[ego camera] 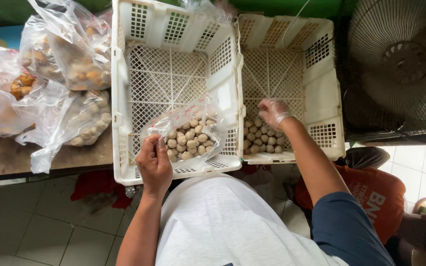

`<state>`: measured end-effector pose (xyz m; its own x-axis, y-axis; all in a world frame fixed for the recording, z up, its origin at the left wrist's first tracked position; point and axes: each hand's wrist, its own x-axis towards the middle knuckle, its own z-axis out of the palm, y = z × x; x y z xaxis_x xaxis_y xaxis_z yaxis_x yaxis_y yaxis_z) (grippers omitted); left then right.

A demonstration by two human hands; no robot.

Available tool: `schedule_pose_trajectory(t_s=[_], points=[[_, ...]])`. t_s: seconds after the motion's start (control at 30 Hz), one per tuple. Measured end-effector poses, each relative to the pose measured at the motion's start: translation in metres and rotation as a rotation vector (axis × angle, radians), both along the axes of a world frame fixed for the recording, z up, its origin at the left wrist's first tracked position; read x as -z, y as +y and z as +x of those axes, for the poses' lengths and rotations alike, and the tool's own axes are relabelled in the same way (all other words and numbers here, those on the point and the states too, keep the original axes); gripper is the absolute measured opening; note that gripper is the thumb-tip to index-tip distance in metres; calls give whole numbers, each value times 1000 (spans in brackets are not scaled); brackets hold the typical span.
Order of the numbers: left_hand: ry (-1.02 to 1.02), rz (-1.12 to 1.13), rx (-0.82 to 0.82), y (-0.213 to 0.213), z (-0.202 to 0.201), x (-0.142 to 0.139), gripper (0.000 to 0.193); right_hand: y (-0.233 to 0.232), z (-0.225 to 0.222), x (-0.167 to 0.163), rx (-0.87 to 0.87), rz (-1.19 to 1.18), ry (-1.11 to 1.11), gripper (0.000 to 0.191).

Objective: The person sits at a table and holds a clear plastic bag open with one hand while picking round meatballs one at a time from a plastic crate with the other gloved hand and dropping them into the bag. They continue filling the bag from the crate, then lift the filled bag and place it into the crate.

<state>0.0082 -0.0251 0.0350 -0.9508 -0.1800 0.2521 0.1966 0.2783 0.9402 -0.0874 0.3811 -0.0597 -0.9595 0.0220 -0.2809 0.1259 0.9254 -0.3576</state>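
Crates first: two white slotted plastic crates side by side, left crate (124, 98) and right crate (321, 88). Your left hand (154, 165) pinches the edge of a clear plastic bag of pale round meatballs (188, 138), which lies in the left crate's near corner. Your right hand (273, 113), in a thin clear glove, curls over loose pale meatballs (262, 140) in the right crate; can't tell if it grips any.

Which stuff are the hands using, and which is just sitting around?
In use:
left hand holding the clear bag of pale balls
right hand, gloved, on the loose balls
two white crates

Sitting around:
filled bags on the table
black fan
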Motion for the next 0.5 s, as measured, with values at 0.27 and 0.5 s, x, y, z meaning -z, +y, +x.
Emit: schedule_pose_trajectory(t_s=[0.27, 0.5], points=[[-10, 19, -4, -2, -4, -5, 10, -28, 0, 23, -123, 160, -285, 26], [-8, -15, -35, -8, -5, -4, 8, -43, 19, -36, 297, -1110, -45, 32]])
